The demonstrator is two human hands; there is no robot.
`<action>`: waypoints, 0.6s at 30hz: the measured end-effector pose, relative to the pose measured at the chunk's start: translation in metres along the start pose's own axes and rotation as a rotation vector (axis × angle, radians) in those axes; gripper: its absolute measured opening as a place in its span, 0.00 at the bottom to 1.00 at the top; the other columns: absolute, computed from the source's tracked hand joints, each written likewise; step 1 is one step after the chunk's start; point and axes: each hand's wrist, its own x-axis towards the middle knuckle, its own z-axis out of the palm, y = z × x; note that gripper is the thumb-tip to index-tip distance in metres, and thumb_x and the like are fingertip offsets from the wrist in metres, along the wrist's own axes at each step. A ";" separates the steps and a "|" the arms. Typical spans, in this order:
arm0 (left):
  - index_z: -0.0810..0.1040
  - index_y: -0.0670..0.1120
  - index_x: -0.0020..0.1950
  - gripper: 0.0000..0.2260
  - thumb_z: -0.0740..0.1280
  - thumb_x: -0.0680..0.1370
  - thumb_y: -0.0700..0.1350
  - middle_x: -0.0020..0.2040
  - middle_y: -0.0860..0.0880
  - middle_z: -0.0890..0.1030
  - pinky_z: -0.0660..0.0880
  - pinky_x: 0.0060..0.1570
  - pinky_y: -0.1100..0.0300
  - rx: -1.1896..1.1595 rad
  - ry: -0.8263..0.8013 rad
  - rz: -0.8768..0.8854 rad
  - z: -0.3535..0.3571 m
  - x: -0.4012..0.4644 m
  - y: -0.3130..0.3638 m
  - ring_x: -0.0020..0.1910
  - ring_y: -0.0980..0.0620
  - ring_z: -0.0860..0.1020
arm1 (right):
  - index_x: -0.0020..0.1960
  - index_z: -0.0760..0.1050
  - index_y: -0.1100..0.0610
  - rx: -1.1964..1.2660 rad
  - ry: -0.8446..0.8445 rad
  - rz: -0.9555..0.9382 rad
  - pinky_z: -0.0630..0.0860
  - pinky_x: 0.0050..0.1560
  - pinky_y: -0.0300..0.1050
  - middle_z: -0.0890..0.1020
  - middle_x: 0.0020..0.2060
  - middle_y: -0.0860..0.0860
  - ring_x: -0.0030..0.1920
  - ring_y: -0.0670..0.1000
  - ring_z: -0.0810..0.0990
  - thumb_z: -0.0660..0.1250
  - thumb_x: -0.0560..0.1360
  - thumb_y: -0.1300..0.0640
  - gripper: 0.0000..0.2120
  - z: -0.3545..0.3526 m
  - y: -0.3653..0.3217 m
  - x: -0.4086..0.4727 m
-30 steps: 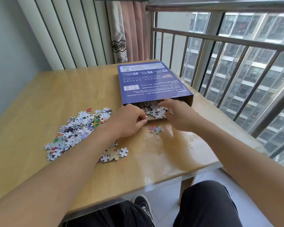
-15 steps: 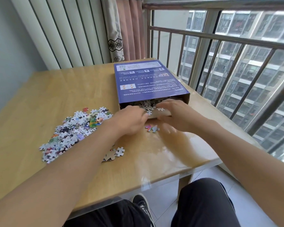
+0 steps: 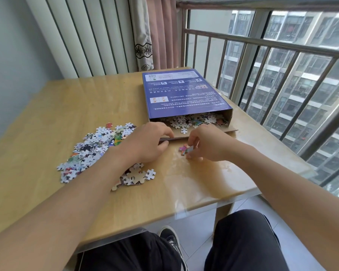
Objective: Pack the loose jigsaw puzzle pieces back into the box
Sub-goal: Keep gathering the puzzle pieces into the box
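From the head camera, the blue box (image 3: 184,94) lies flat on the wooden table (image 3: 47,106) with its open end toward the person and puzzle pieces (image 3: 192,121) spilling onto its cardboard flap (image 3: 207,132). The right hand (image 3: 209,143), just in front of that flap, pinches a small cluster of coloured pieces (image 3: 185,149) between thumb and curled fingers. The left hand (image 3: 147,141) has fingers curled on the flap's near left edge, with the big loose pile (image 3: 94,149) just to its left and more pieces (image 3: 137,176) beside its wrist.
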 end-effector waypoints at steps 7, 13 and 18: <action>0.80 0.51 0.61 0.12 0.65 0.78 0.45 0.59 0.54 0.80 0.74 0.59 0.54 -0.021 0.006 -0.036 -0.008 -0.003 -0.007 0.58 0.55 0.76 | 0.40 0.80 0.63 0.065 0.269 0.068 0.69 0.35 0.51 0.80 0.34 0.59 0.36 0.59 0.75 0.71 0.76 0.46 0.20 -0.014 0.010 0.018; 0.81 0.49 0.60 0.11 0.65 0.78 0.44 0.57 0.54 0.81 0.75 0.57 0.54 -0.046 0.036 -0.037 -0.012 -0.011 -0.015 0.55 0.54 0.77 | 0.48 0.83 0.52 -0.038 0.112 -0.088 0.79 0.47 0.51 0.85 0.43 0.49 0.44 0.53 0.81 0.65 0.79 0.46 0.12 0.008 -0.009 0.008; 0.82 0.50 0.57 0.10 0.66 0.78 0.43 0.54 0.56 0.82 0.74 0.53 0.63 -0.133 0.071 -0.059 -0.027 -0.029 -0.021 0.53 0.58 0.78 | 0.57 0.81 0.54 -0.068 0.175 0.007 0.78 0.55 0.54 0.83 0.55 0.51 0.56 0.55 0.80 0.63 0.80 0.50 0.13 0.002 -0.020 0.014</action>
